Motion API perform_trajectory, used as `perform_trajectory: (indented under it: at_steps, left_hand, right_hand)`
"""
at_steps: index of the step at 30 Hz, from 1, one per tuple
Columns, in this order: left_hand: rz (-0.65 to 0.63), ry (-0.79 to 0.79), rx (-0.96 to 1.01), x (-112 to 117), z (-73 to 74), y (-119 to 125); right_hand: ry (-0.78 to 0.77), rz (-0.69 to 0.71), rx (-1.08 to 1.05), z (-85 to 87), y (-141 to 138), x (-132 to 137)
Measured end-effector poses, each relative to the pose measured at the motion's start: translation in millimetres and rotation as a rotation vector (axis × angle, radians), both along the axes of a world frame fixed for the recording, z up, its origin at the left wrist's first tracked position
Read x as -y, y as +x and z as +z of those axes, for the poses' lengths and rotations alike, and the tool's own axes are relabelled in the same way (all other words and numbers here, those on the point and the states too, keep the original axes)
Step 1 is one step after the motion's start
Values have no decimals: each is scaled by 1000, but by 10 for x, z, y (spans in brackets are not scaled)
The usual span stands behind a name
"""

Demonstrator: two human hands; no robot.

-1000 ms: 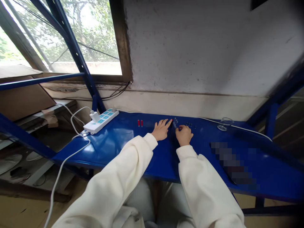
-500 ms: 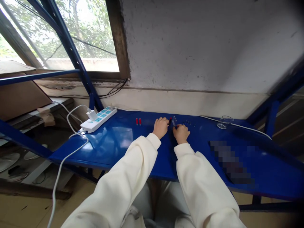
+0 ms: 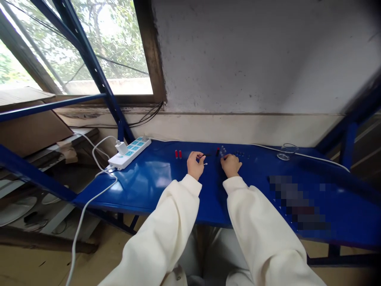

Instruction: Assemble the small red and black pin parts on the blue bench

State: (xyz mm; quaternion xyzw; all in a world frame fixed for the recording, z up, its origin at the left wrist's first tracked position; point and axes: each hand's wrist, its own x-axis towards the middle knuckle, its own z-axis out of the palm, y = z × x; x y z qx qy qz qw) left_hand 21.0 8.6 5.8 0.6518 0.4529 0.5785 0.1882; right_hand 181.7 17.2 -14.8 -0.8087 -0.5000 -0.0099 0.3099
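Observation:
Both my hands rest on a blue metal bench [image 3: 154, 186]. My left hand [image 3: 195, 165] is curled, pinching a thin dark piece with a small white tip near its fingers. My right hand [image 3: 230, 165] is closed, knuckles up, beside a small cluster of clear and red parts [image 3: 220, 151]. What its fingers hold is hidden. Two small red pieces [image 3: 178, 154] stand left of my left hand. A row of tiny dark parts [image 3: 241, 154] lies right of my right hand.
A white power strip [image 3: 130, 152] with a plugged charger and white cable sits at the bench's left end. A clear glass dish [image 3: 285, 152] and a white wire lie at the right rear. Blue frame struts, a window and a grey wall surround the bench.
My left hand was flat with fingers stretched toward the cluster; it has curled shut and drawn back to the left with a thin piece. My right hand has barely moved.

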Motion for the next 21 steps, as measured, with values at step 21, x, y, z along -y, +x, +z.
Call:
perform_trajectory:
  at_steps: [21]
  left_hand:
    - [-48,53,8,3,-19,28]
  right_hand:
    - [43,391,189,162,-178,178]
